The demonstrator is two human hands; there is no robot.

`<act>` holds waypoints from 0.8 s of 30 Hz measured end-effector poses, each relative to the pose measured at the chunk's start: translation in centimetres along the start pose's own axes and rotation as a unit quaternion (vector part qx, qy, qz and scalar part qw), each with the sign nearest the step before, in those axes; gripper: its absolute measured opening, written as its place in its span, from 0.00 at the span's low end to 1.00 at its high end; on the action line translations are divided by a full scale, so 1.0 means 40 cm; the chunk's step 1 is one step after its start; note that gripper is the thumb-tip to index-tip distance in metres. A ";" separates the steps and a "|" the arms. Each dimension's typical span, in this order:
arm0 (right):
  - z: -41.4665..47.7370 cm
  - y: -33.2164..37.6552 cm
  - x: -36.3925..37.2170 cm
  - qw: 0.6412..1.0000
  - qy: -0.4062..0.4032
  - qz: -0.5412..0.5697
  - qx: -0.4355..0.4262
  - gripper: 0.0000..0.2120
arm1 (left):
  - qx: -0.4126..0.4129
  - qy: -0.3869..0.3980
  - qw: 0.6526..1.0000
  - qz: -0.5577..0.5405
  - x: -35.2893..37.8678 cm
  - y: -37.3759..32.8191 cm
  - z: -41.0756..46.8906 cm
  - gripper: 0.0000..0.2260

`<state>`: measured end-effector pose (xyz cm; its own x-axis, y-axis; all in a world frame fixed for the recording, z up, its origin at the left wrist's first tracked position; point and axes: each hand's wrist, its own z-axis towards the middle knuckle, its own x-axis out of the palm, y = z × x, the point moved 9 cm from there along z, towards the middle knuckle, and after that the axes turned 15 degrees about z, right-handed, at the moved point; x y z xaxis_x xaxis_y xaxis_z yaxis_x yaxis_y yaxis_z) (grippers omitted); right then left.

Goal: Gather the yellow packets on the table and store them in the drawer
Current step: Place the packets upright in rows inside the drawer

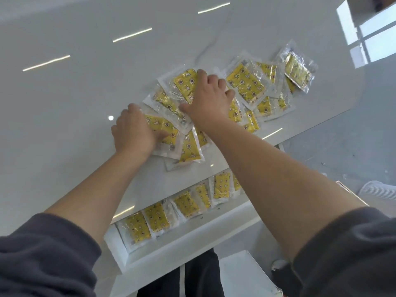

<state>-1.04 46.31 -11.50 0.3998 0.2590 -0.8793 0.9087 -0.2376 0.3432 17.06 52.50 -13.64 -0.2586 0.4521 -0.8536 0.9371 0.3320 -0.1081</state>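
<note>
Several yellow packets (246, 82) in clear wrappers lie spread and overlapping on the white table (75, 99) near its right edge. My left hand (134, 131) lies flat on the packets at the left end of the spread, fingers curled over one packet (162, 127). Palm down, my right hand (209, 97) rests on a packet (184, 82) near the middle, fingers apart. Below the table edge the white drawer (171, 249) stands pulled out, with several yellow packets (156, 217) in a row inside it.
The table's right edge runs diagonally from top right down to the drawer. Grey floor (342, 146) lies beyond it. A white ribbed object (379, 191) stands on the floor at the right. My dark trousers (192, 275) show below the drawer front.
</note>
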 end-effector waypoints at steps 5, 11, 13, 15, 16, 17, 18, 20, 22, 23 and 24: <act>0.038 0.024 0.011 0.997 0.072 -0.036 0.004 0.39 | 0.028 0.041 0.994 -0.096 -0.011 0.008 0.019 0.20; 0.051 0.082 0.040 0.988 0.144 -0.027 -0.058 0.33 | 0.037 0.115 0.980 -0.156 0.014 0.006 0.056 0.14; 0.052 0.093 0.046 0.986 0.150 -0.030 -0.062 0.29 | 0.047 0.121 0.976 -0.177 0.012 -0.004 0.056 0.14; 0.049 0.098 0.041 0.986 0.158 0.000 -0.058 0.23 | 0.062 0.131 0.970 -0.193 0.013 -0.008 0.051 0.15; 0.047 0.095 0.034 0.985 0.159 0.033 -0.051 0.20 | 0.074 0.143 0.967 -0.197 0.011 -0.009 0.045 0.15; 0.042 0.091 0.022 0.983 0.161 0.075 -0.044 0.19 | 0.089 0.163 0.963 -0.193 0.010 -0.012 0.037 0.15; 0.034 0.085 0.006 0.979 0.161 0.121 -0.035 0.20 | 0.113 0.185 0.959 -0.183 0.007 -0.019 0.026 0.13; 0.008 0.064 -0.032 0.961 0.161 0.224 -0.012 0.19 | 0.172 0.223 0.946 -0.162 -0.007 -0.047 -0.003 0.08; -0.028 0.025 -0.062 0.928 0.161 0.335 0.025 0.08 | 0.233 0.227 0.939 -0.109 -0.013 -0.085 -0.030 0.06; -0.047 -0.004 -0.066 0.905 0.164 0.387 0.056 0.06 | 0.265 0.212 0.939 -0.055 -0.011 -0.105 -0.043 0.08; -0.066 -0.035 -0.064 0.881 0.168 0.433 0.088 0.06 | 0.300 0.188 0.935 0.002 -0.004 -0.124 -0.052 0.13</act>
<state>-3.03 48.45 -8.85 0.9739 0.1647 -0.1560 0.2251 -0.6166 0.7544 11.95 52.49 -11.92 -0.2136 0.7484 -0.6279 0.8724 -0.1430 -0.4673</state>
